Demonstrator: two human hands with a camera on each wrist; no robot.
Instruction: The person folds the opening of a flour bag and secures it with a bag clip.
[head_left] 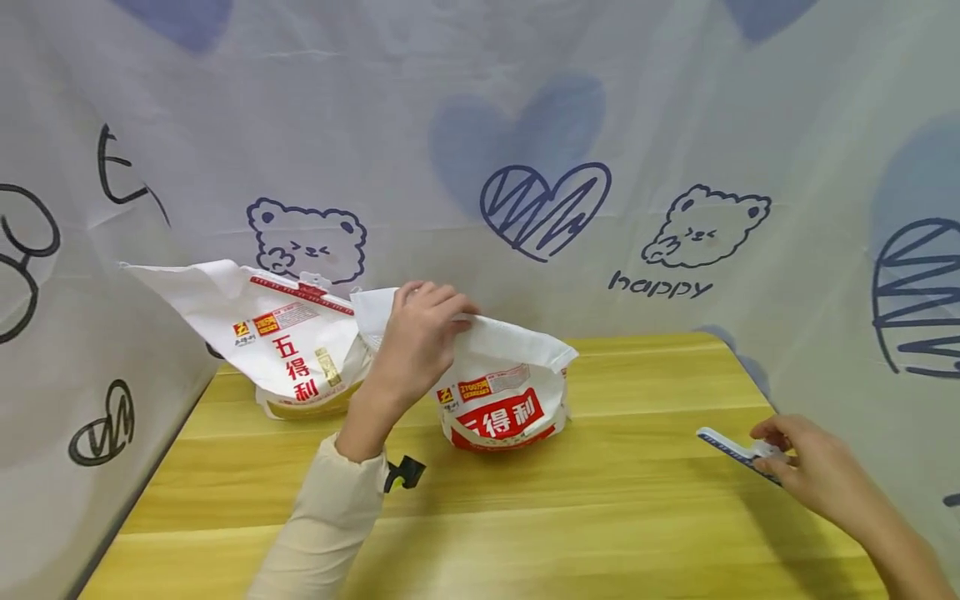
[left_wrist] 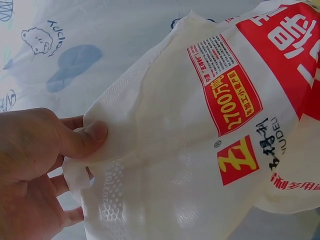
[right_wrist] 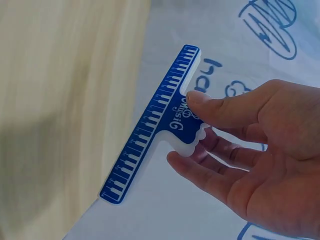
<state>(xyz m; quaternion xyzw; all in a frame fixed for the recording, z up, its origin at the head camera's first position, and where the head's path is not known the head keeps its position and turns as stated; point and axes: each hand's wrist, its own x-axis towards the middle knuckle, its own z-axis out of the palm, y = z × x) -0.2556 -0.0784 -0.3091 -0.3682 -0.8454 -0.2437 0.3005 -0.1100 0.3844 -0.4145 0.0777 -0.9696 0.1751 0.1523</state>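
Observation:
My left hand (head_left: 422, 337) pinches the top edge of a white flour bag (head_left: 510, 375) with a red label band, thumb on one side and fingers behind in the left wrist view. The bag stands on the table, its top flattened and folded over. Off to the right, my right hand (head_left: 813, 467) holds a blue-and-white clip (right_wrist: 155, 120) with a piano-key pattern by its handle, thumb on top and fingers beneath. The clip is held apart from the bag, over the table's right side.
Left of this bag stands a second white flour bag (head_left: 292, 350) with a gold base, its top closed by a red clip (head_left: 302, 294). Both bags rest on a yellow wood-grain table (head_left: 600, 517). A printed white curtain (head_left: 420, 108) hangs behind and at the sides.

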